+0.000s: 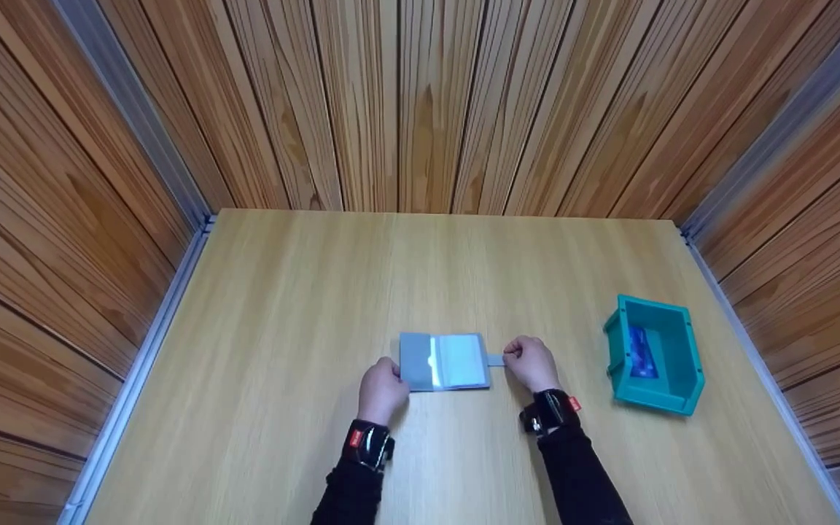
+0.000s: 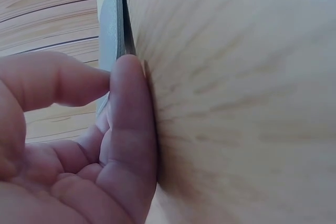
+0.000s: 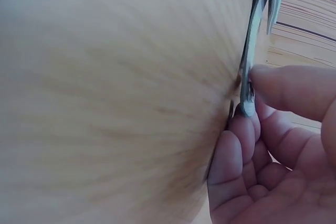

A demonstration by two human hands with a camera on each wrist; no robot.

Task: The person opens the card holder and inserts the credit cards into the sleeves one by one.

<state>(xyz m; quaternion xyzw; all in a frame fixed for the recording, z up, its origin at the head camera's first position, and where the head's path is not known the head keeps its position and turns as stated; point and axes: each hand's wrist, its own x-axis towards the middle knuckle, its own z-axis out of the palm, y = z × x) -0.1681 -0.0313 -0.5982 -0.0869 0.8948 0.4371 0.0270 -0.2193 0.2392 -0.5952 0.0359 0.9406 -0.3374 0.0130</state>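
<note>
A small grey-blue booklet (image 1: 424, 362) with a pale, shiny inside lies spread flat on the wooden table. From its right edge a short narrow strap (image 1: 496, 360) sticks out. My left hand (image 1: 382, 390) pinches the lower left edge of the cover (image 2: 109, 30) between thumb and finger. With thumb and fingertips my right hand (image 1: 531, 363) pinches the free end of the strap (image 3: 253, 40). In both wrist views the fingers are down against the table top.
A teal plastic bin (image 1: 691, 357) stands to the right of my right hand, with a blue-purple item (image 1: 641, 353) inside whose kind I cannot tell. Wood-plank walls (image 1: 427, 109) and metal rails (image 1: 146, 350) border the table (image 1: 281, 292).
</note>
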